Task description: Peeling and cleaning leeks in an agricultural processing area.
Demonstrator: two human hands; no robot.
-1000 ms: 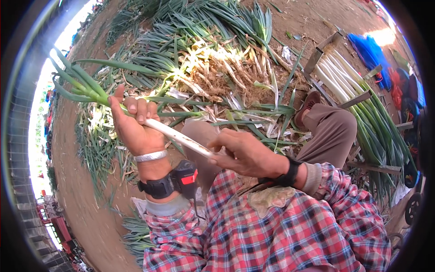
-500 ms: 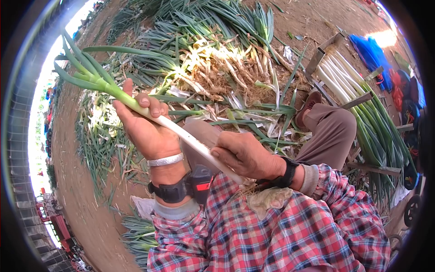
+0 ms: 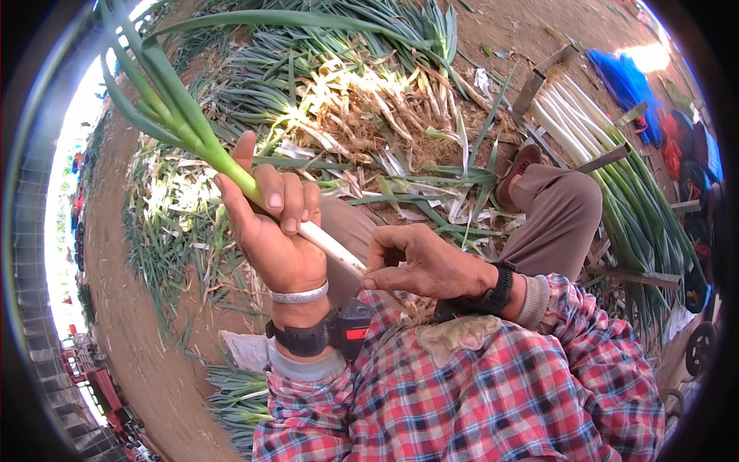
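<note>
A long green onion [image 3: 337, 249] slants across my lap, its green leaves up at the far left and its root end low near my shirt. My left hand [image 3: 277, 223], palm up, has its fingers curled round the stalk where green turns to white. Lower down, my right hand [image 3: 427, 266] pinches the white shaft between thumb and forefinger. Whether a loose skin is caught in that pinch cannot be made out. The brownish roots [image 3: 416, 309] lie just below the right hand, partly behind it.
Ahead lies a heap of untrimmed green onions [image 3: 362, 115] with dirty roots. Peeled leaves [image 3: 185, 246] litter the soil at left. At right, a metal rack [image 3: 604, 159] holds cleaned green onions [image 3: 616, 185]; blue plastic [image 3: 627, 88] lies beyond. More onions [image 3: 235, 404] lie at lower left.
My left hand has shifted right and closer, its fingers curling further round the stalk. The leaves now stand steeper and nearer. My right hand stays near the root end, its fingers bent differently.
</note>
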